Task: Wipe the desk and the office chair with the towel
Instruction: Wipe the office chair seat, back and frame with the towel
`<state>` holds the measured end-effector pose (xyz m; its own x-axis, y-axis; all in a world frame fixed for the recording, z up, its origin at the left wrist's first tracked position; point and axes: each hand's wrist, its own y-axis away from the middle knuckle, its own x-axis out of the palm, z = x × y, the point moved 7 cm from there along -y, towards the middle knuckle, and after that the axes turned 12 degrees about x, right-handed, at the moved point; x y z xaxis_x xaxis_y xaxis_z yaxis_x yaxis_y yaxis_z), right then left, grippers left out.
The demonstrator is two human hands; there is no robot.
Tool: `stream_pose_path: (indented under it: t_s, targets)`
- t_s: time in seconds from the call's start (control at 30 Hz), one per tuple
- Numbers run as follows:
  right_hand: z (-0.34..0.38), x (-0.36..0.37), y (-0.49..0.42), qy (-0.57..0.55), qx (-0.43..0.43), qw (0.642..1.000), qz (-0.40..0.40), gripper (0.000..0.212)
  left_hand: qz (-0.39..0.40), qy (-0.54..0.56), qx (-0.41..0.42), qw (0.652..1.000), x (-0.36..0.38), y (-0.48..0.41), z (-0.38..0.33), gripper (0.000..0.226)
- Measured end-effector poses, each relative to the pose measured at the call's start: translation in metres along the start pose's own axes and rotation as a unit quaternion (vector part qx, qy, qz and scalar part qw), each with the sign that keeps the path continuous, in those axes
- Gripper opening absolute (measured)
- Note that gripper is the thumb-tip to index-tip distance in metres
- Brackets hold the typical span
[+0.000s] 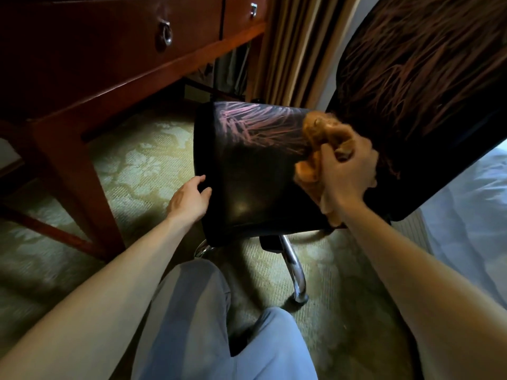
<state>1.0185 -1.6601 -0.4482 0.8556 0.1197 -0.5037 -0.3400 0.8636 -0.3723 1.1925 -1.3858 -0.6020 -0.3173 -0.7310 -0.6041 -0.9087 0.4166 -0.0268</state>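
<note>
**Towel on the chair seat, desk to the left**

Nearest the camera are the person's legs in light trousers [219,325], with both bare forearms reaching away over them. The right hand [345,171] is closed tight around a bunched orange-brown towel [315,130]. The towel is pressed on the far right part of the black seat of the office chair [247,174], just where the seat meets the backrest [425,78]. The towel looks a little blurred. Pale streaks show on the far part of the seat, left of the towel, and reddish streaks cover the backrest.

The left hand [189,200] lies against the left edge of the seat, its fingers loosely bent and touching the edge, holding nothing. Under the seat a chrome leg [296,270] curves down to the patterned green carpet [137,165].

The dark wooden desk [109,64] stands to the left and far, apart from the chair, with two drawers carrying metal handles [165,34]. Striped curtains [296,45] hang beyond the chair. White bedding [472,201] shows at the right edge.
</note>
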Motion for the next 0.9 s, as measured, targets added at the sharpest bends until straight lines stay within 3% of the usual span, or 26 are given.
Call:
stream_pose_path:
  t_s: [0.13, 0.23, 0.33, 0.43, 0.53, 0.63, 0.77, 0.9]
  targets:
    - [-0.040, 0.046, 0.030, 0.189, 0.030, 0.973, 0.132, 0.049, 0.028, 0.019, -0.002, 0.999, 0.001, 0.009, 0.002, 0.052]
    - [-0.030, 0.076, 0.088, 0.226, 0.016, 0.968, 0.113, 0.046, 0.047, 0.033, -0.004, 0.998, 0.004, 0.010, 0.005, 0.053]
    - [0.012, 0.096, 0.126, 0.135, -0.116, 0.970, 0.165, 0.036, 0.054, 0.029, -0.016, 0.998, 0.005, 0.007, 0.006, 0.049]
    - [0.050, 0.105, 0.146, 0.105, -0.267, 0.923, 0.257, 0.036, 0.061, 0.015, -0.039, 0.997, 0.002, 0.006, 0.009, 0.046]
    - [0.048, 0.108, 0.130, 0.170, -0.321, 0.887, 0.285, 0.051, 0.028, -0.061, -0.024, 0.997, -0.012, 0.008, -0.004, 0.032]
    - [0.027, 0.110, 0.111, 0.223, -0.321, 0.865, 0.314, 0.068, -0.013, -0.103, 0.064, 0.993, -0.016, 0.003, -0.038, 0.041]
    - [0.026, 0.102, 0.098, 0.234, -0.295, 0.881, 0.285, 0.077, -0.021, -0.083, 0.198, 0.976, -0.002, -0.004, -0.090, 0.051]
    - [0.006, 0.058, 0.044, 0.309, -0.282, 0.891, 0.176, 0.067, 0.027, -0.109, 0.231, 0.967, 0.031, -0.008, -0.115, 0.065]
